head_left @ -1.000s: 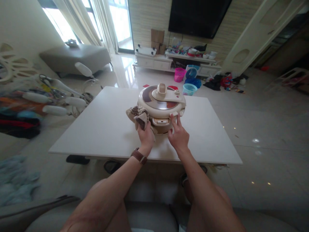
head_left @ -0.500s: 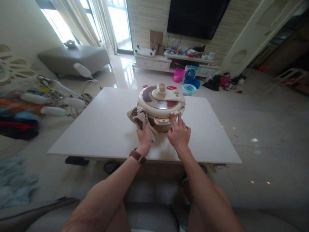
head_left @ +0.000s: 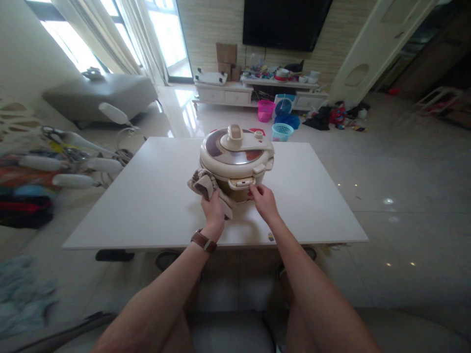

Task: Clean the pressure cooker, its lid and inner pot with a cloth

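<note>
A cream pressure cooker (head_left: 235,157) with a brown-and-silver lid stands in the middle of a white table (head_left: 154,196). My left hand (head_left: 213,208), a brown watch on its wrist, is closed on a crumpled beige cloth (head_left: 203,183) pressed against the cooker's front left side. My right hand (head_left: 263,201) rests against the cooker's lower front, just below its handle, with the fingers curled toward the body.
Clutter with white handles and scissors lies at the left (head_left: 69,162). Beyond the table are a grey sofa (head_left: 99,93), a white TV cabinet (head_left: 235,93), pink (head_left: 265,110) and blue baskets (head_left: 281,131) on the glossy tiled floor. My knees are below the table's near edge.
My right hand has dropped from the cooker's lid handle to its lower front. The left hand with the cloth has shifted slightly lower along the side. The view has tilted left and up.
</note>
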`<state>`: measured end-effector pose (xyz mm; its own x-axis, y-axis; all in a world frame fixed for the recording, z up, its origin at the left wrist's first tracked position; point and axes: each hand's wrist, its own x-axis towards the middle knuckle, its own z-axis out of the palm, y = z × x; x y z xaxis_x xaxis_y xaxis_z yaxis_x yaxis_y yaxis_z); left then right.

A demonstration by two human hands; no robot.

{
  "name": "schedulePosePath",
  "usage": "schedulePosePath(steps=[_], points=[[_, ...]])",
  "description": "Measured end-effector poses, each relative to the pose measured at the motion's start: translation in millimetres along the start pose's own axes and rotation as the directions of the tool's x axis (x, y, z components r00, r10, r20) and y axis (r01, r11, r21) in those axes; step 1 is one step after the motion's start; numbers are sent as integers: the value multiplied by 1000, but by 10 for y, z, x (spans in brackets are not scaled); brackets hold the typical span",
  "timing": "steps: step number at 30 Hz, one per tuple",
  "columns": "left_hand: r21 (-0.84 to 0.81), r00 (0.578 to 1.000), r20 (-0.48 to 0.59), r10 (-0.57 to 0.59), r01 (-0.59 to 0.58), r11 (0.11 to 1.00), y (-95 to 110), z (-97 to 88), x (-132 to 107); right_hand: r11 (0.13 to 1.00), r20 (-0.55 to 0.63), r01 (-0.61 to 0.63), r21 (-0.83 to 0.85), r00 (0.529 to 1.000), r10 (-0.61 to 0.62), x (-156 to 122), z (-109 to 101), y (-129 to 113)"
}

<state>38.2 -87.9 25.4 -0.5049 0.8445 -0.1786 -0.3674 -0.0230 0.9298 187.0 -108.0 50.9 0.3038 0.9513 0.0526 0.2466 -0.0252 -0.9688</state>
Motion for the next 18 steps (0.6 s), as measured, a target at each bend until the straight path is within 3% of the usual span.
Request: schedulePosePath(steps=[3,6,13,18], points=[[2,1000,0,4,-4,1000,-15,-6,3,908,128,-222,354,974,189,13,127,17],[-12,1000,3,12,-12,1000,-39,-13,21,777,155,-313,545,949,274,-10,156,-24],[17,1000,16,26,-26,1000,-67,-16,12,701,135,-342,626,932,335,3,136,-11],[9,1000,13,10,-10,1000,-55,3,-16,696,197,-384,607,921,336,32,136,1]])
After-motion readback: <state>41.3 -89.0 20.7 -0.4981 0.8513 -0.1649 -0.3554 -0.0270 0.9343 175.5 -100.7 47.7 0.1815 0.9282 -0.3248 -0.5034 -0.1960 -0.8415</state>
